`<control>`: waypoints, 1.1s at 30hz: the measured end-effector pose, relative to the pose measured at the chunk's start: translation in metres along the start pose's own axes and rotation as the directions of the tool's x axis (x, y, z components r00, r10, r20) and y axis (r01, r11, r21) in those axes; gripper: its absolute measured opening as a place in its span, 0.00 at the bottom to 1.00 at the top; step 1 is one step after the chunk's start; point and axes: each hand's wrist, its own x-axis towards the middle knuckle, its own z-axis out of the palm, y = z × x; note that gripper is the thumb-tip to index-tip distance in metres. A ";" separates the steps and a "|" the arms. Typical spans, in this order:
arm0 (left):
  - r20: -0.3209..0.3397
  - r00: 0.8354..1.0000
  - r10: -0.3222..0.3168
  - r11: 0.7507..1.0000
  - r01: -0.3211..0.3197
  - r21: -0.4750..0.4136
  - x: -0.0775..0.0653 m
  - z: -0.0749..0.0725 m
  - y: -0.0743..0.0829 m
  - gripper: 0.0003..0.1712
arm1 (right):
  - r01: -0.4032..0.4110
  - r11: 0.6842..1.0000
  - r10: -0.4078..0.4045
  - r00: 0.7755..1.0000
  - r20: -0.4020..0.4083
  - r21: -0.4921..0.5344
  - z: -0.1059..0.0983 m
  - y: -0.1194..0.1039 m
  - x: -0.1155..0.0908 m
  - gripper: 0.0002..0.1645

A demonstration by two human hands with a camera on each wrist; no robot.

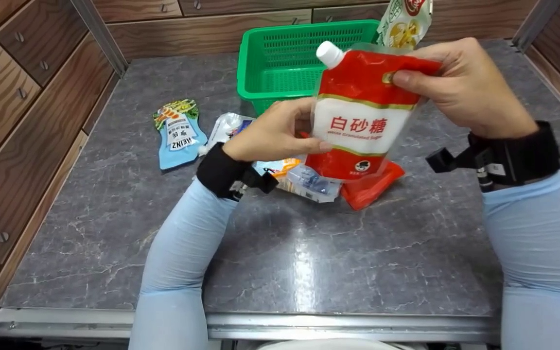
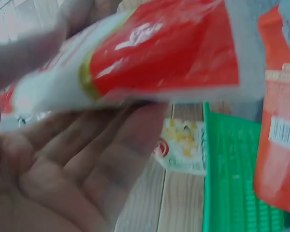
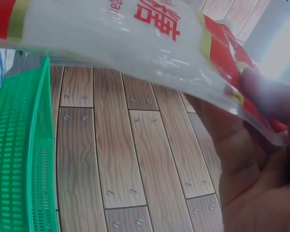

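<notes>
A red and white pouch of white granulated sugar [image 1: 358, 121] with a white screw cap is held up above the table, tilted, its printed front facing the head camera. My right hand [image 1: 469, 87] pinches its upper right corner, thumb in front and fingers behind. The left hand [image 1: 280, 129] grips the pouch's left edge, thumb across the front. In the left wrist view the fingers lie behind the pouch [image 2: 164, 53]. Below the pouch lie a red packet [image 1: 372, 187] and a clear, blue and orange packet [image 1: 311, 182], both partly hidden.
A green plastic basket [image 1: 248, 63] stands at the back behind the pouch. A green and white packet [image 1: 405, 24] stands upright at its right end. A light-blue Heinz pouch [image 1: 180, 136] lies on the left of the grey table, next to a silvery white packet [image 1: 224, 129]. Wood-patterned walls surround the table.
</notes>
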 end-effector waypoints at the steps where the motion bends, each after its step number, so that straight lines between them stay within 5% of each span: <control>1: 0.009 1.000 -0.011 1.000 0.011 0.006 -0.001 -0.005 -0.002 0.27 | 0.000 1.000 0.000 1.000 -0.004 0.019 -0.001 0.002 0.000 0.12; 5: -0.083 0.990 -0.117 0.991 0.122 0.059 -0.006 -0.028 -0.010 0.27 | 0.007 1.000 -0.006 1.000 -0.026 0.026 -0.004 0.008 0.001 0.12; 8: -0.259 0.942 -0.214 0.971 0.234 0.047 -0.010 -0.045 -0.020 0.24 | 0.010 1.000 -0.010 0.999 -0.035 -0.013 -0.006 0.010 0.002 0.12; 11: -0.450 0.838 -0.309 0.945 0.324 -0.047 -0.009 -0.058 -0.043 0.20 | 0.000 0.998 -0.002 0.999 -0.032 -0.063 -0.006 0.009 0.001 0.11; 14: -0.590 0.686 -0.427 0.900 0.386 -0.203 -0.003 -0.068 -0.070 0.20 | -0.019 0.995 0.017 1.000 -0.026 -0.099 -0.007 0.009 0.001 0.12; 18: -0.637 0.517 -0.572 0.819 0.399 -0.412 0.005 -0.080 -0.096 0.26 | -0.035 0.992 0.033 0.999 -0.018 -0.121 -0.008 0.010 0.001 0.12; 20: -0.606 0.470 -0.642 0.767 0.386 -0.513 0.007 -0.085 -0.106 0.28 | -0.034 0.991 0.033 0.999 -0.013 -0.130 -0.009 0.011 0.000 0.12; 23: -0.522 0.447 -0.726 0.677 0.333 -0.657 0.009 -0.090 -0.116 0.26 | -0.031 0.987 0.029 1.000 -0.011 -0.160 -0.010 0.012 0.000 0.12; 28: -0.417 0.466 -0.781 0.548 0.189 -0.815 0.012 -0.095 -0.125 0.20 | -0.041 0.980 0.038 0.999 -0.018 -0.197 -0.011 0.013 0.001 0.13; 31: -0.400 0.480 -0.781 0.512 0.126 -0.850 0.012 -0.096 -0.128 0.19 | -0.047 0.987 0.044 0.999 -0.022 -0.156 -0.012 0.013 0.002 0.13; 33: -0.410 0.485 -0.772 0.519 0.110 -0.848 0.012 -0.096 -0.129 0.19 | -0.046 0.988 0.043 0.999 -0.019 -0.149 -0.012 0.012 0.004 0.13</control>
